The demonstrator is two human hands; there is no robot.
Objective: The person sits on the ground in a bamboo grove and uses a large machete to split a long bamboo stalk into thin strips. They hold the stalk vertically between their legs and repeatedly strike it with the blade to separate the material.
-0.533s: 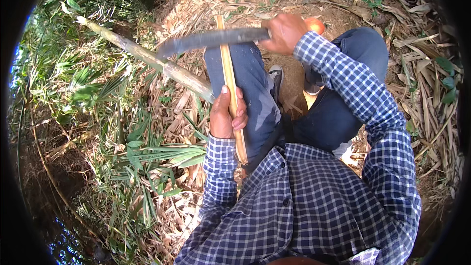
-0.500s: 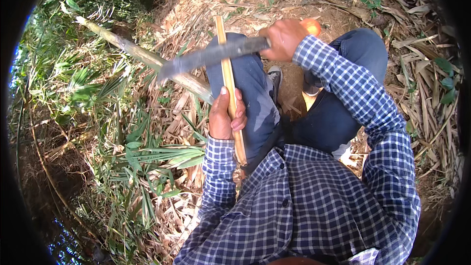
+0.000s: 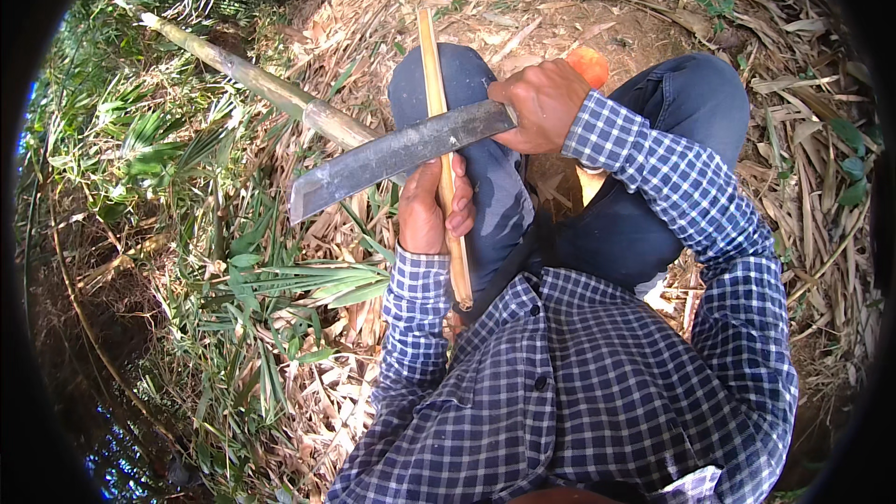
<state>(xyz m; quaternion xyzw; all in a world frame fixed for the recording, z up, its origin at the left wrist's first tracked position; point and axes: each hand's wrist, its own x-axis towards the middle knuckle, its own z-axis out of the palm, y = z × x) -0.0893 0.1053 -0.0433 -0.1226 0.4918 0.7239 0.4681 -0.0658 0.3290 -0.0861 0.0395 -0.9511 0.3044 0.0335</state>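
Note:
My left hand (image 3: 427, 210) is closed around the lower half of a pale split bamboo strip (image 3: 432, 65). The strip runs lengthwise over my left thigh, its far end past the knee and its near end close to my shirt. In my right hand (image 3: 541, 107) is a machete (image 3: 392, 151), gripped by its handle, whose orange end (image 3: 588, 66) sticks out beyond the fist. The dark, broad blade lies across the strip just above my left thumb, its squared tip pointing left. It covers part of the strip and the top of the left hand.
A long bamboo pole (image 3: 243, 72) slants from the upper left down to beside my left knee (image 3: 443, 70). Dry leaves (image 3: 803, 159) and litter cover the ground on both sides. Green plants (image 3: 159, 145) grow at left. My right knee (image 3: 705, 93) is bent beside the right forearm.
The blurred blade has come down along the strip toward me and now shows sharply, close to my left hand. The strip and left hand have shifted slightly away from me.

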